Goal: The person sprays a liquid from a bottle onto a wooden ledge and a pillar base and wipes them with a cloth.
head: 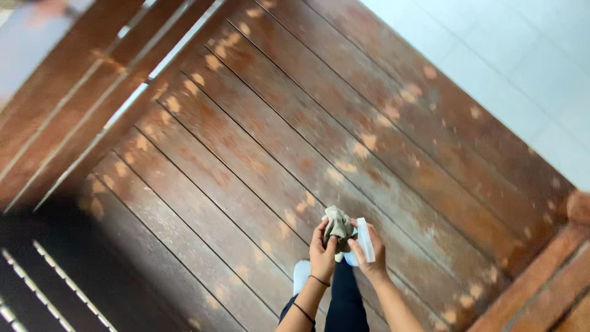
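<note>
While the left hand (pixel 322 255) pinches the grey cloth (pixel 337 225) just above it, the right hand (pixel 370 253) beside grips a white bottle (pixel 365 239), which should aim closely at the cloth.

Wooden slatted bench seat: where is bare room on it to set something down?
The wooden slatted seat is bare from the backrest slats at the left to the armrest at the right. It is crowded only low in the middle, where the left hand holds a cloth and the right hand a white bottle.
</note>
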